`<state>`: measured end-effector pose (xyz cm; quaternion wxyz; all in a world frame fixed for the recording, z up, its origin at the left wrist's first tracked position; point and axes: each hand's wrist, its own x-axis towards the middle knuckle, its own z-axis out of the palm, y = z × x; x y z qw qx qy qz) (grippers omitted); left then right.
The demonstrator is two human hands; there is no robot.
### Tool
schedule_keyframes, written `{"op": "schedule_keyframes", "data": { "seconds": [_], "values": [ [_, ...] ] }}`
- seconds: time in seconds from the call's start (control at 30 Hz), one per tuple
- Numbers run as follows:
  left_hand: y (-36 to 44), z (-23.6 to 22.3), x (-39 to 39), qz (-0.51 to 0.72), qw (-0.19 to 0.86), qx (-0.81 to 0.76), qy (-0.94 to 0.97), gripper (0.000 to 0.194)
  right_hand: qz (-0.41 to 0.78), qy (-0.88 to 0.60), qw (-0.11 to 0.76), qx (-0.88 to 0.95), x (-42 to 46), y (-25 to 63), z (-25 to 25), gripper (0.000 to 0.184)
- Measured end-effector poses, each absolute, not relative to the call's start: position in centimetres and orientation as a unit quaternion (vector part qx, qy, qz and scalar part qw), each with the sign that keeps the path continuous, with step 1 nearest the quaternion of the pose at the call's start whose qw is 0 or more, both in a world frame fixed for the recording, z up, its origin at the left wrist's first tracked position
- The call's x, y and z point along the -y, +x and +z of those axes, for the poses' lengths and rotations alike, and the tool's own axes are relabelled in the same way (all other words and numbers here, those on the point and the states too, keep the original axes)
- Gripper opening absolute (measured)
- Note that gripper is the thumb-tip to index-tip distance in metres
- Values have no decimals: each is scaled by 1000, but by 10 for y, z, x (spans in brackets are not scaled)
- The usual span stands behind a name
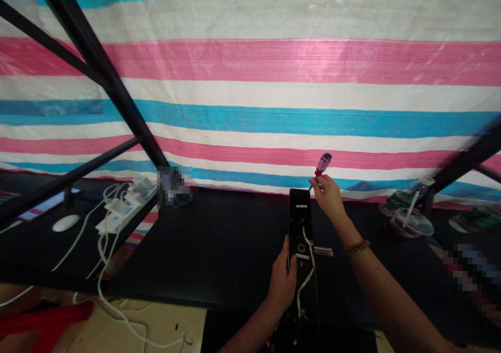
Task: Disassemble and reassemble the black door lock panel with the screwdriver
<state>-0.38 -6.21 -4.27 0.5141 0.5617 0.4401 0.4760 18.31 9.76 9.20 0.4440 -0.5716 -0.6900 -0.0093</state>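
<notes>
A long black door-lock panel [306, 295] lies lengthwise on the black table, its near end reaching past the front edge. Along its face runs a loose white cable [312, 261], and a silver handle [324, 251] sticks out on the right side. My left hand [282, 280] grips the panel's left edge, thumb on top and fingers around the side. With my right hand [327, 196] I pinch a screwdriver [323, 163] with a purple-and-red handle. It is tilted, its shaft pointing down at the panel's far right corner; whether the tip touches a screw is too small to tell.
On the left, a white power strip [117, 214] with plugs and trailing cables sits near a white mouse [66, 223]. A plastic cup [410, 222] with a straw and bottles [475, 219] stand at right. Black metal posts [129, 113] and a striped tarp [274, 97] rise behind.
</notes>
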Motion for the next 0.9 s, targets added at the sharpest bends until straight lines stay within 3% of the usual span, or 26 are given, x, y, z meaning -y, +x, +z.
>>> {"op": "schedule_keyframes", "data": {
  "seconds": [0.17, 0.37, 0.5, 0.7, 0.9],
  "values": [
    [-4, -42, 62, 476, 512, -440, 564, 64, 1, -574, 477, 665, -96, 187, 94, 23],
    [-3, -44, 62, 464, 504, -451, 572, 62, 6, -583, 439, 684, -97, 192, 94, 17],
    [-3, -45, 62, 461, 500, -455, 575, 62, 55, -553, 466, 688, -98, 187, 93, 16],
    [-4, -48, 61, 458, 505, -461, 569, 62, 22, -541, 478, 691, -100, 185, 96, 27],
    [-4, -48, 60, 459, 502, -462, 570, 62, 84, -544, 516, 657, -101, 187, 98, 13]
  ]
}}
